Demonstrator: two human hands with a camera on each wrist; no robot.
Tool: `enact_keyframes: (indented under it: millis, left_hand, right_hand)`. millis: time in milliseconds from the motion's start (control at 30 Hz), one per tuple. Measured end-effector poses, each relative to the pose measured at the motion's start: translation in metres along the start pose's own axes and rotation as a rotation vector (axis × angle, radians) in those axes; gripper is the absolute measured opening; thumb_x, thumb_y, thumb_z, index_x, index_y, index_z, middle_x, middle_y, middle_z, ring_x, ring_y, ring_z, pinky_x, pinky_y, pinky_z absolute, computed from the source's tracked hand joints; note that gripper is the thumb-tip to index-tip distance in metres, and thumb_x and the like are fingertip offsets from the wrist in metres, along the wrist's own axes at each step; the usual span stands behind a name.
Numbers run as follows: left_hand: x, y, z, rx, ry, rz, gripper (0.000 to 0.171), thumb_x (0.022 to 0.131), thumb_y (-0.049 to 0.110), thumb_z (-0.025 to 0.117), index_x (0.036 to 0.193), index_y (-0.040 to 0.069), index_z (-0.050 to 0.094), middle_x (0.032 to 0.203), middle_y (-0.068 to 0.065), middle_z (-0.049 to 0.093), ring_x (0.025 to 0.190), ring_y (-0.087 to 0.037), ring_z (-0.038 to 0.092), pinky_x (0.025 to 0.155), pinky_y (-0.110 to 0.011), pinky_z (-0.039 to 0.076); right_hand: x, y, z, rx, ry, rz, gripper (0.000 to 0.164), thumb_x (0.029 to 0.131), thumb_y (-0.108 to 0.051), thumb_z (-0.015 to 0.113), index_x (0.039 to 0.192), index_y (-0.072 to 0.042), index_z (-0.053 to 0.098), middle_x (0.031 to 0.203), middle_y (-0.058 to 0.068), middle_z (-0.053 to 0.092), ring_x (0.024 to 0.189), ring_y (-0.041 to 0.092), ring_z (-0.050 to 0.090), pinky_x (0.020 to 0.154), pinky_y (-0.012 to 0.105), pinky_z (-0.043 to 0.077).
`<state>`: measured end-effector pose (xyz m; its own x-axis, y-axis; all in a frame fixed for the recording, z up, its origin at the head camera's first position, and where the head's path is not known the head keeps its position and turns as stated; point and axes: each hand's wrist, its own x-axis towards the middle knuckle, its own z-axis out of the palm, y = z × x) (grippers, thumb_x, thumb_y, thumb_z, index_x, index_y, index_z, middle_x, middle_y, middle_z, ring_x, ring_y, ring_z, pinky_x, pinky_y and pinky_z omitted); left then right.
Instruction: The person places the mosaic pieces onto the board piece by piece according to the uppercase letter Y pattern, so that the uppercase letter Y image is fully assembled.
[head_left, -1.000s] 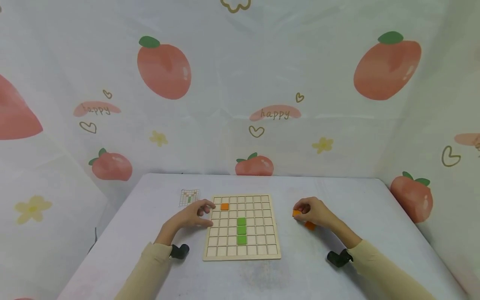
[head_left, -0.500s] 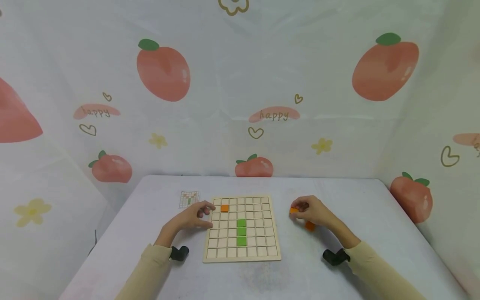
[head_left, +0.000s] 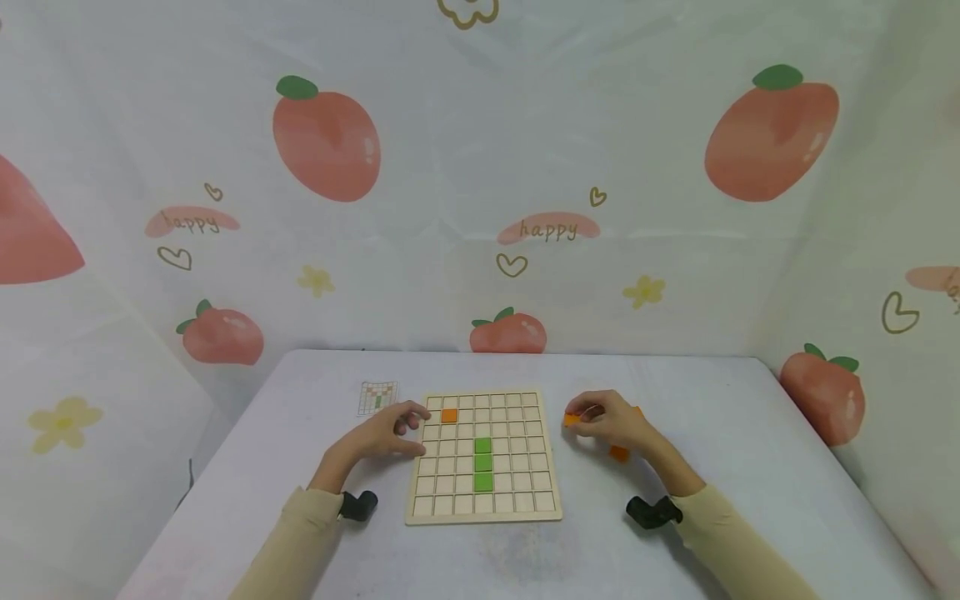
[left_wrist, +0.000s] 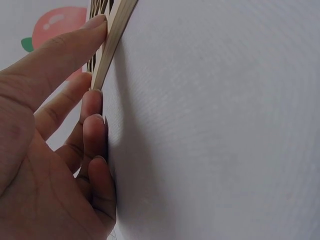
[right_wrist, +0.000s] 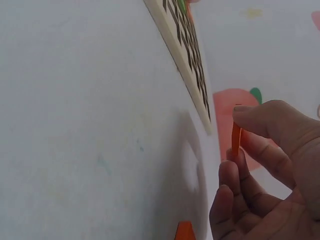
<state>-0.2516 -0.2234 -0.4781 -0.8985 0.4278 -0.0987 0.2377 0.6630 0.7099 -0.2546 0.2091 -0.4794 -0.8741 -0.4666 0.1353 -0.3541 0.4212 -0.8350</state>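
Observation:
A pale wooden grid board (head_left: pixel 525 498) lies mid-table, with one orange square tile (head_left: pixel 449 416) near its upper left and a column of green tiles (head_left: pixel 483 462). My left hand (head_left: pixel 382 431) rests at the board's left side; in the left wrist view its thumb (left_wrist: pixel 75 45) touches the edge and the other fingers bend loosely by the corner. To the right of the board, my right hand (head_left: pixel 618 422) pinches another orange square tile (head_left: pixel 572 419) between thumb and fingers. The right wrist view shows this tile (right_wrist: pixel 236 140) edge-on, with the board (right_wrist: pixel 182 70) beyond.
A loose orange tile (head_left: pixel 619 453) lies under the right hand, and another orange tile (head_left: pixel 637 410) peeks out behind it. A small printed grid card (head_left: pixel 377 398) lies beyond the left hand. A patterned cloth (head_left: pixel 435 183) hangs behind the white table (head_left: pixel 517 562).
My right hand has moved left toward the board with the orange tile, uncovering part of an orange tile behind it. The left hand keeps its place at the board's edge.

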Motion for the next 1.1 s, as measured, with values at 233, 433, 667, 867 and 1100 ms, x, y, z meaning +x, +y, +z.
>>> enact_keyframes:
  millis: [233, 433, 667, 867, 1100]
  left_hand:
    - [0.0, 0.0, 0.001, 0.006, 0.01, -0.018, 0.055, 0.078, 0.015, 0.089, 0.126, 0.007, 0.064, 0.101, -0.003, 0.054, 0.089, -0.022, 0.047, 0.079, -0.039, 0.041]
    - [-0.001, 0.0, 0.001, -0.003, 0.009, -0.02, 0.054, 0.078, 0.015, 0.089, 0.125, 0.006, 0.063, 0.101, -0.004, 0.054, 0.089, -0.022, 0.047, 0.079, -0.039, 0.041]
    - [0.0, -0.002, 0.001, 0.002, 0.007, -0.019, 0.054, 0.079, 0.015, 0.089, 0.126, 0.006, 0.063, 0.101, -0.003, 0.054, 0.089, -0.022, 0.047, 0.079, -0.039, 0.041]
    - [0.001, -0.002, 0.001, -0.001, 0.008, -0.006, 0.054, 0.079, 0.015, 0.089, 0.126, 0.007, 0.063, 0.101, -0.003, 0.054, 0.089, -0.022, 0.047, 0.079, -0.039, 0.041]
    - [0.001, -0.002, 0.0, 0.003, 0.007, 0.001, 0.054, 0.079, 0.014, 0.089, 0.125, 0.007, 0.063, 0.101, -0.004, 0.054, 0.088, -0.022, 0.047, 0.079, -0.039, 0.041]
  right_hand:
    - [0.009, -0.012, 0.011, 0.054, -0.017, -0.054, 0.022, 0.086, -0.003, 0.079, 0.106, 0.004, 0.072, 0.099, 0.013, 0.069, 0.084, 0.024, 0.058, 0.072, 0.028, 0.048]
    - [0.025, -0.017, 0.027, 0.055, -0.012, -0.053, 0.021, 0.087, -0.007, 0.081, 0.106, 0.0, 0.074, 0.096, 0.007, 0.069, 0.083, 0.021, 0.06, 0.074, 0.03, 0.048]
    - [0.043, -0.029, 0.044, 0.054, -0.052, -0.08, 0.02, 0.087, -0.009, 0.08, 0.105, -0.003, 0.074, 0.097, 0.004, 0.069, 0.085, 0.022, 0.06, 0.08, 0.037, 0.049]
    - [0.053, -0.036, 0.058, 0.063, -0.074, -0.086, 0.021, 0.086, -0.01, 0.081, 0.105, -0.003, 0.075, 0.099, 0.004, 0.07, 0.084, 0.021, 0.06, 0.08, 0.034, 0.049]
    - [0.063, -0.042, 0.074, 0.075, -0.1, -0.123, 0.021, 0.086, -0.01, 0.081, 0.104, -0.002, 0.076, 0.1, 0.005, 0.071, 0.081, 0.017, 0.06, 0.076, 0.03, 0.05]
